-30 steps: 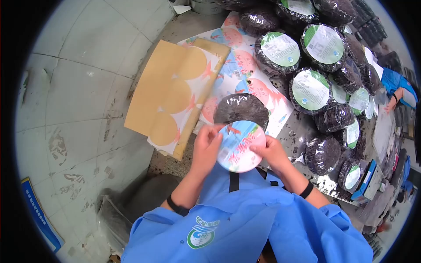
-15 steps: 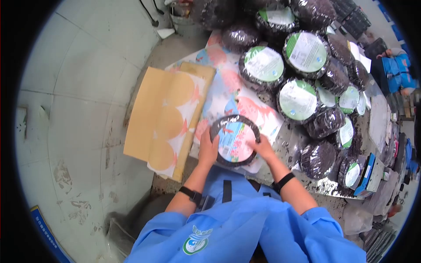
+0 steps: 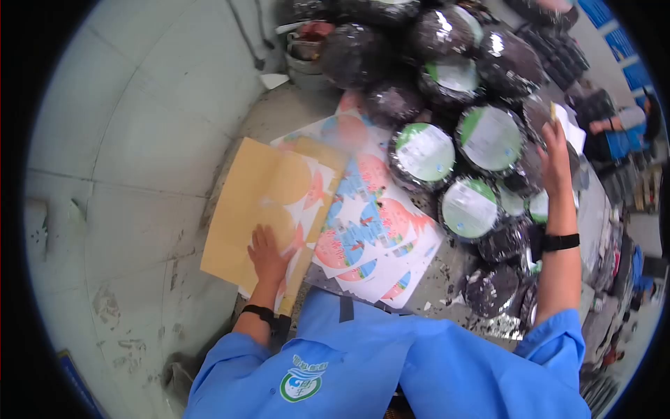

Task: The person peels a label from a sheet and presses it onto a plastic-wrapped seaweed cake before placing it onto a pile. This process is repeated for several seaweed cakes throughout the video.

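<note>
My left hand lies with its fingers spread on the yellow backing sheets with round sticker cut-outs. My right hand reaches far out to the right beside the heap of film-wrapped dark packs, fingers stretched and nothing visibly gripped. Close to it are a dark wrapped pack and a white paper piece. Several packs show round green-and-white labels, such as one labelled pack. Printed sheets with pink and blue round labels are spread between my hands.
A grey bucket stands at the back, beside the pale wall. Dark crumbs lie on the metal table. Another person in blue is at the far right, near stacked dark goods.
The round pack with the pink-and-blue label has left both my hands. My left hand moved left onto the yellow sheets; my right hand moved up and right to the heap. The view shifted.
</note>
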{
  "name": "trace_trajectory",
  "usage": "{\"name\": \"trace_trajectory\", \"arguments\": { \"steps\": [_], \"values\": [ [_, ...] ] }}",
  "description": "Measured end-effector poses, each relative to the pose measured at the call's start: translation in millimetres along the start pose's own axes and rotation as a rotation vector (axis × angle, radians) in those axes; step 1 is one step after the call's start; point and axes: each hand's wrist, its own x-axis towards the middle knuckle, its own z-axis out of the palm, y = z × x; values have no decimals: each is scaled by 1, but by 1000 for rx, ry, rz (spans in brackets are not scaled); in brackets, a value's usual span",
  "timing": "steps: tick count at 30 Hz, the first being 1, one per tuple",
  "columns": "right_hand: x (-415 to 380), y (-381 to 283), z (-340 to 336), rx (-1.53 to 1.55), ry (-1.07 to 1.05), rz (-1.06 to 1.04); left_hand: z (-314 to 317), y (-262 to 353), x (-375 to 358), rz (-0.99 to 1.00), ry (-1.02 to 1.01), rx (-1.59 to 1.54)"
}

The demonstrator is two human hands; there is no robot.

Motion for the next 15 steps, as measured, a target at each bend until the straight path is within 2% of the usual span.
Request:
{"name": "trace_trajectory", "arguments": {
  "steps": [1,2,3,5,7,8,10,11,12,15],
  "values": [
    [37,43,-22,-317,-54,8,6,-5,6,-28,45,-19],
    [51,70,-29,-492,1,-9,5,-14,12,-46,35,-84],
    [77,112,-47,-470,-48,63,0,-22,27,-74,33,-75],
    [102,152,-57,-510,-93,184,-12,-41,67,-289,-332,-93],
    [105,155,-48,-405,-155,255,-9,-70,93,-552,231,-205],
    [115,164,-51,-458,-166,250,-22,-67,105,-574,231,-191],
    [122,170,-52,-245,-251,284,-69,-34,116,-236,611,-221],
    [109,149,-39,-179,-305,303,-80,-5,107,-207,288,-347],
    [108,153,-43,-215,-208,309,-84,16,97,-178,-39,-471],
    [76,111,-37,-477,-170,-55,10,-27,88,-293,-12,-423]
  ]
}}
